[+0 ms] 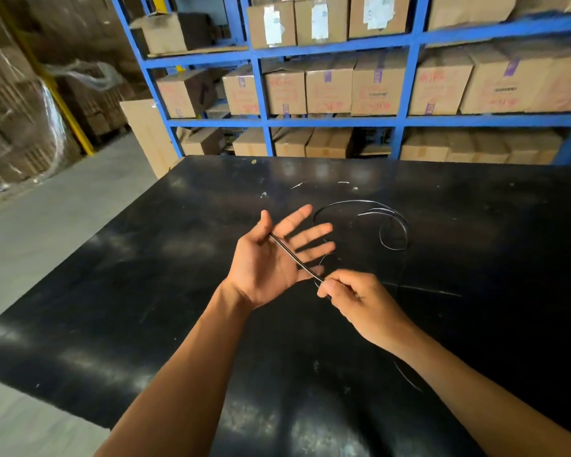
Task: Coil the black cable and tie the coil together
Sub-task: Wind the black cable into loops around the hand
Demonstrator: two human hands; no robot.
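A thin black cable (391,222) lies in loose curves on the black table (178,258), right of centre, hard to tell apart from the dark surface. One end of it runs straight across the palm of my left hand (271,262), which is palm up with fingers spread; the thumb presses the cable end against the base of the index finger. My right hand (353,298) is just right of the left palm, its fingers pinched on the same cable strand. From there the cable trails back toward the loops on the table.
The black table has its left edge running diagonally; grey concrete floor (47,232) lies beyond it. Behind the far edge stands a blue shelf rack (406,120) filled with cardboard boxes. Wrapped pallets and a yellow post (76,127) are at the far left.
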